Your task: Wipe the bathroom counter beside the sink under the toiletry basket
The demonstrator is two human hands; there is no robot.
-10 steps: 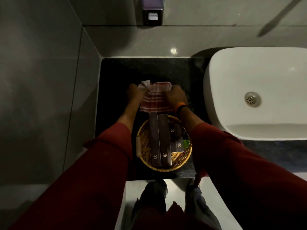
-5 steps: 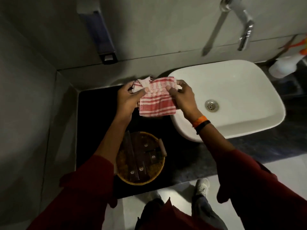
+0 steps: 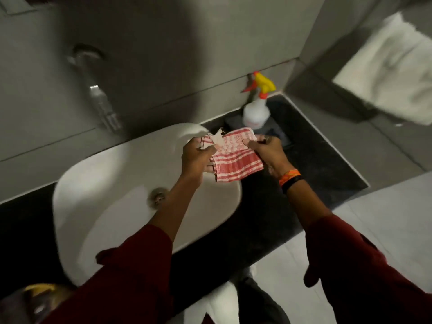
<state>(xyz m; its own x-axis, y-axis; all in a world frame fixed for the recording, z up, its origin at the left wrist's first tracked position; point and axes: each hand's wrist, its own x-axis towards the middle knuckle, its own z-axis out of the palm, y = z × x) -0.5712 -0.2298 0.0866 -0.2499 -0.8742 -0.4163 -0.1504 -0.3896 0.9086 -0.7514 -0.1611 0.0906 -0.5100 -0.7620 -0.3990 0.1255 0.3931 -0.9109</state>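
A red-and-white striped cloth (image 3: 235,157) is held in the air between both hands, over the right rim of the white sink (image 3: 112,206). My left hand (image 3: 197,157) pinches its left edge and my right hand (image 3: 268,149) pinches its right edge. The dark counter (image 3: 311,169) lies below and to the right. Only a blurred sliver of the wicker toiletry basket (image 3: 39,288) shows at the bottom left corner, partly hidden by my left sleeve.
A white spray bottle (image 3: 256,111) with a yellow and red trigger stands on the counter at the back right. A chrome tap (image 3: 102,108) juts from the grey wall over the sink. A white towel (image 3: 392,69) hangs at the upper right.
Both hands carried the cloth from the counter left of the sink up and across to the sink's right side. The view swung right; the basket slid to the bottom left corner.
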